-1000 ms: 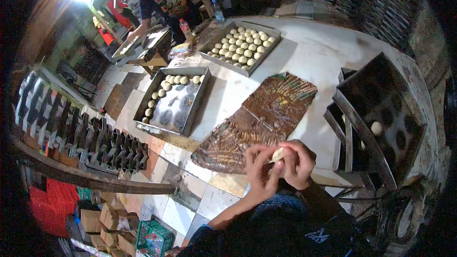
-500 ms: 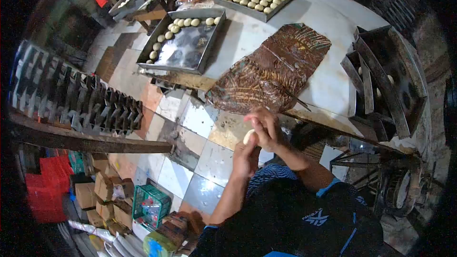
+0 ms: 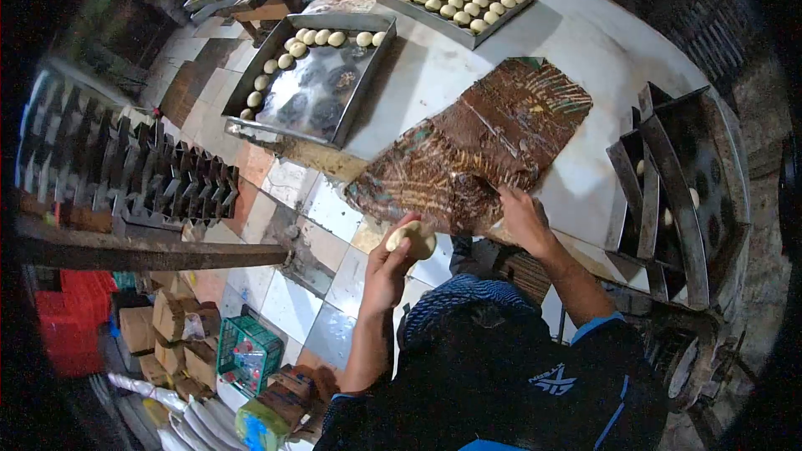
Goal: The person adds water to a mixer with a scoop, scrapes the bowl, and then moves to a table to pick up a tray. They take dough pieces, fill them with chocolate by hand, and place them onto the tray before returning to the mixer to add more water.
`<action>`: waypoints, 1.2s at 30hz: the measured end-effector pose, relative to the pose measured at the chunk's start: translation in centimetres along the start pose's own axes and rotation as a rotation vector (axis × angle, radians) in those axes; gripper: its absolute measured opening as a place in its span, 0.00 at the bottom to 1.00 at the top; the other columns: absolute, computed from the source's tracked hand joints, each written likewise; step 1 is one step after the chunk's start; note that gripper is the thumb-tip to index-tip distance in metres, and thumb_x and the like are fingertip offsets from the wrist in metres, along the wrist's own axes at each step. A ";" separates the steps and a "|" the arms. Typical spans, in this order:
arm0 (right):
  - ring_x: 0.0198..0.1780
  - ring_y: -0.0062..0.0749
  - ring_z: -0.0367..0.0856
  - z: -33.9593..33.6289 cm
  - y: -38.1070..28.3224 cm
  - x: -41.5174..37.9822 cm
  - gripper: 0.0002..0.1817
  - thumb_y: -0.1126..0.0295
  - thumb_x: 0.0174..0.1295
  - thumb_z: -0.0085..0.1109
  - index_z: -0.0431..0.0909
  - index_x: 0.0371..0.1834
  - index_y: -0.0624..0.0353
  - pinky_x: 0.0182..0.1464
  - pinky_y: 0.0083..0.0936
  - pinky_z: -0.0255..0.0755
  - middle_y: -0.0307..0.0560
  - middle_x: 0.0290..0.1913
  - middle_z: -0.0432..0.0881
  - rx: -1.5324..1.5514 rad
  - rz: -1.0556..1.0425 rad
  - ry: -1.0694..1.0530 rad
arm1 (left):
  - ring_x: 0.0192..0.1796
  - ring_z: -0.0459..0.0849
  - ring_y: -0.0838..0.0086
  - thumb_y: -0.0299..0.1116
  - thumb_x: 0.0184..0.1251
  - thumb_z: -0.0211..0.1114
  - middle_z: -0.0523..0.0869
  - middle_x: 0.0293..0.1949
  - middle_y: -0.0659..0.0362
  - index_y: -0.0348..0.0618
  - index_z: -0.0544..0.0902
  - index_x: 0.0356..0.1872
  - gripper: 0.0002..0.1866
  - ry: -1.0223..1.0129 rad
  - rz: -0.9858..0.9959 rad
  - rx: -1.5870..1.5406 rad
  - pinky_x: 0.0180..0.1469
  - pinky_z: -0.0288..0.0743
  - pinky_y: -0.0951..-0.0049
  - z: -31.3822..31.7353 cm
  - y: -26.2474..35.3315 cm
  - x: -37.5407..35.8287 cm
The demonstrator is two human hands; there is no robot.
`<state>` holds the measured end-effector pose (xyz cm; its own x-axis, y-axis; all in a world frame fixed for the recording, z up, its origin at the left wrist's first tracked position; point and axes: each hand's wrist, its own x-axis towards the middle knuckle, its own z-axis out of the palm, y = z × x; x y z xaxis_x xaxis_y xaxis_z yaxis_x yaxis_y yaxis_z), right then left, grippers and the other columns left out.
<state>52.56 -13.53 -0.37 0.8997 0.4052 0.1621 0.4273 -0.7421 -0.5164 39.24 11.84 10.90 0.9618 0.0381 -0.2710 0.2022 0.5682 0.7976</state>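
In my left hand (image 3: 386, 274) is a flattened round of pale dough (image 3: 420, 242), pinched by its edge between thumb and fingers, in front of the table edge. My right hand (image 3: 526, 222) is closed around the handle end of a thin dark stick-like tool (image 3: 488, 184). The tool's far end lies in a brown, chocolate-like paste (image 3: 468, 146), spread thick and grooved over a sheet on the table. Fingers hide most of the handle.
On the white table (image 3: 601, 50) stand a metal tray filled with dough balls (image 3: 455, 2) and a partly filled tray (image 3: 338, 129). Stacked metal tins (image 3: 668, 192) sit at the right. Below left are a metal rack (image 3: 125, 159), a wooden beam (image 3: 192, 256), and a green crate (image 3: 249, 355).
My hands have moved apart. The dough in my left hand now appears flat and wide, and my right hand has reached forward to take hold of the tool at the paste.
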 end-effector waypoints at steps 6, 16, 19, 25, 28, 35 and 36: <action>0.44 0.60 0.77 -1.2 3.2 3.6 0.19 0.82 0.53 0.46 0.70 0.51 0.70 0.43 0.47 0.72 0.67 0.40 0.77 -0.028 0.150 -0.082 | 0.58 0.75 0.63 0.34 0.67 0.54 0.74 0.59 0.52 0.38 0.59 0.69 0.30 0.193 0.078 0.008 0.60 0.70 0.62 1.7 -0.3 4.5; 0.28 0.51 0.77 -0.9 3.9 4.6 0.12 0.75 0.59 0.50 0.71 0.45 0.66 0.31 0.41 0.70 0.54 0.27 0.75 0.104 -0.035 0.001 | 0.57 0.76 0.67 0.33 0.71 0.52 0.77 0.56 0.52 0.30 0.67 0.61 0.22 0.220 0.075 -0.071 0.60 0.69 0.65 3.0 -2.6 9.3; 0.27 0.41 0.79 -2.3 6.1 4.8 0.13 0.73 0.60 0.54 0.76 0.47 0.64 0.30 0.33 0.71 0.53 0.28 0.79 0.698 0.095 -0.386 | 0.56 0.77 0.67 0.36 0.70 0.54 0.77 0.55 0.52 0.33 0.70 0.60 0.22 0.241 0.024 -0.134 0.60 0.69 0.67 2.5 -3.5 10.5; 0.27 0.40 0.79 -2.9 1.8 3.3 0.16 0.78 0.56 0.52 0.79 0.49 0.67 0.30 0.29 0.73 0.51 0.27 0.79 0.608 -0.311 0.054 | 0.56 0.76 0.69 0.39 0.71 0.50 0.78 0.55 0.57 0.39 0.72 0.60 0.21 0.209 -0.167 -0.209 0.58 0.70 0.69 5.5 -4.7 12.5; 0.26 0.40 0.75 -3.8 1.2 2.3 0.21 0.81 0.50 0.50 0.78 0.50 0.67 0.28 0.31 0.72 0.50 0.25 0.73 0.212 -0.344 0.166 | 0.57 0.76 0.68 0.40 0.71 0.50 0.78 0.55 0.56 0.40 0.72 0.60 0.21 0.204 -0.184 -0.248 0.60 0.68 0.68 5.5 -4.8 12.9; 0.32 0.43 0.79 -1.4 2.3 -0.4 0.17 0.76 0.54 0.57 0.78 0.48 0.68 0.33 0.31 0.75 0.53 0.38 0.74 -0.018 -0.280 0.197 | 0.58 0.75 0.66 0.41 0.72 0.50 0.76 0.57 0.54 0.39 0.69 0.62 0.23 0.227 -0.056 -0.246 0.62 0.68 0.67 4.5 -3.0 10.5; 0.35 0.42 0.80 -2.2 0.2 0.4 0.16 0.74 0.56 0.60 0.79 0.47 0.69 0.35 0.29 0.76 0.55 0.44 0.75 0.068 -0.354 0.327 | 0.57 0.76 0.66 0.41 0.71 0.51 0.76 0.56 0.52 0.39 0.68 0.63 0.24 0.176 -0.006 -0.280 0.60 0.69 0.67 4.6 -2.6 9.9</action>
<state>53.17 -14.70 1.44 0.6854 0.4292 0.5882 0.7153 -0.5480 -0.4336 49.10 6.96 8.60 0.9093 0.1616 -0.3835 0.1258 0.7718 0.6233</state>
